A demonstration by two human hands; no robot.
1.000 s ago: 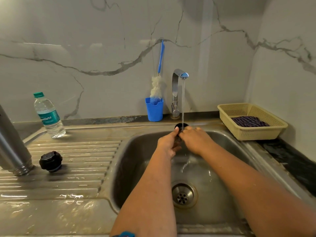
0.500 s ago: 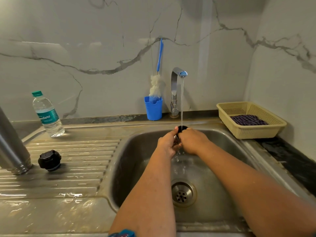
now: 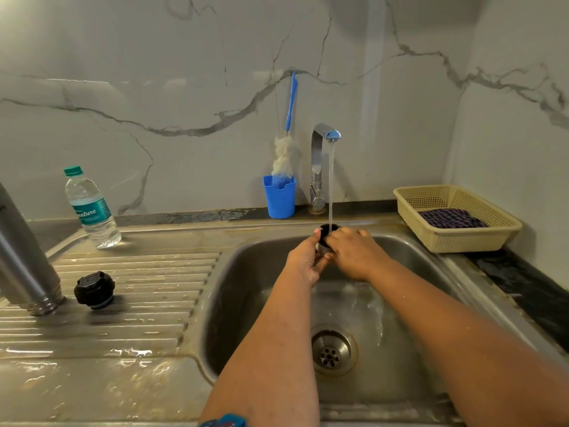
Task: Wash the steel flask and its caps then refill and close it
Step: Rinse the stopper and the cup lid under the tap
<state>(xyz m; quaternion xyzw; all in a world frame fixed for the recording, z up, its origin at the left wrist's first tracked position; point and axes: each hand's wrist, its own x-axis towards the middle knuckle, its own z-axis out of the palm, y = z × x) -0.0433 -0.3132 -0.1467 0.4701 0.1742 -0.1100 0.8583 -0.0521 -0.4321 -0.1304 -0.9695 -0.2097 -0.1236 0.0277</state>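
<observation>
You have two hands in view, the left hand (image 3: 303,260) and the right hand (image 3: 357,257), and two flask caps: one cup cap (image 3: 327,234) under the tap and one black stopper (image 3: 94,290) on the drainboard. You also have one steel flask (image 3: 21,260), one water bottle (image 3: 92,209), one tap (image 3: 320,167), one bottle brush (image 3: 286,149) in one blue cup (image 3: 279,197), and one basket (image 3: 462,238) holding one cloth (image 3: 451,218).

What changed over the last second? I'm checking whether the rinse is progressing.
Hardly anything: both hands, left hand and right hand, keep holding the cap under the running tap, with at most a slight shift. The flask and black cap stay on the drainboard.
</observation>
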